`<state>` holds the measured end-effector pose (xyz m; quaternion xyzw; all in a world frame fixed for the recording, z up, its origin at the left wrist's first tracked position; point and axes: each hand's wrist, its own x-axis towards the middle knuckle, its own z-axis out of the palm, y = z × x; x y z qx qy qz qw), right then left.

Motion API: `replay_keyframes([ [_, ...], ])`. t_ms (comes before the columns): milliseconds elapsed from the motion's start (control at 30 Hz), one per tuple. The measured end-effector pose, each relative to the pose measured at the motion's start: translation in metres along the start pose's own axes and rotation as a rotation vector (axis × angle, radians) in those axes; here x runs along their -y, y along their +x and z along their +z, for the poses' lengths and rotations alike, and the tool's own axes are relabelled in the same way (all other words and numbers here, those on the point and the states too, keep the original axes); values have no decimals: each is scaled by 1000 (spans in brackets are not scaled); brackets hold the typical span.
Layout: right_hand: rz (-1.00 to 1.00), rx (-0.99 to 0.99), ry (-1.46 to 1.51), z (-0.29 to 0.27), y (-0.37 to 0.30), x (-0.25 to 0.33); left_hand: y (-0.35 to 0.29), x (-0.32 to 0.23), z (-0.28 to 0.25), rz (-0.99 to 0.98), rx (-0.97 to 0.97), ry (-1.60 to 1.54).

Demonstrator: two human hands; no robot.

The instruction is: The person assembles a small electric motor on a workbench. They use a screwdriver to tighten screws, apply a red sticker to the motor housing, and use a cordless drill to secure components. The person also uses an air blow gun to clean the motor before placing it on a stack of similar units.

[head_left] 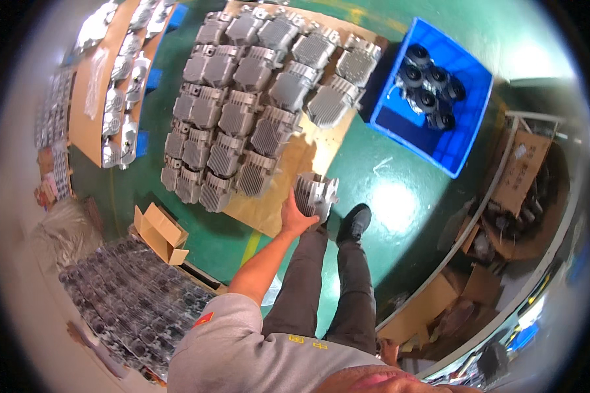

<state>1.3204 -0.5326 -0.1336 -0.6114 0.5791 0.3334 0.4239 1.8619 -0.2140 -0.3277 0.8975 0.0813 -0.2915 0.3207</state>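
Observation:
My left hand (297, 217) is closed around a grey finned metal housing (316, 196), thumb on the near side. The housing is held up in front of my legs, by the near edge of a cardboard sheet (316, 145). On that sheet stand rows of similar finned metal housings (237, 112), set close together. My right hand (389, 352) shows only in part low in the picture, beside my body and near a cardboard box; its fingers are too hidden to read.
A blue crate (453, 157) with several black round parts (426, 99) stands at the far right. Left are a board of silver parts (85, 118), an open carton (158, 229) and wrapped dark parts (131, 295). A white-framed rack (488, 196) with cartons curves along the right.

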Motion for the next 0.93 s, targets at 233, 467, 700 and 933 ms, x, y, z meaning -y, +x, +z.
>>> replay_keyframes([
  [233,35,-41,118,7,-14,34,44,6,-7,-83,-19,221],
  [467,81,71,213,-5,10,64,62,-16,-34,306,-152,38],
  [700,18,-35,200,0,56,139,19,-70,-59,500,-226,-138],
  [933,-363,-58,251,26,84,244,28,-115,-69,502,-260,-237],
])
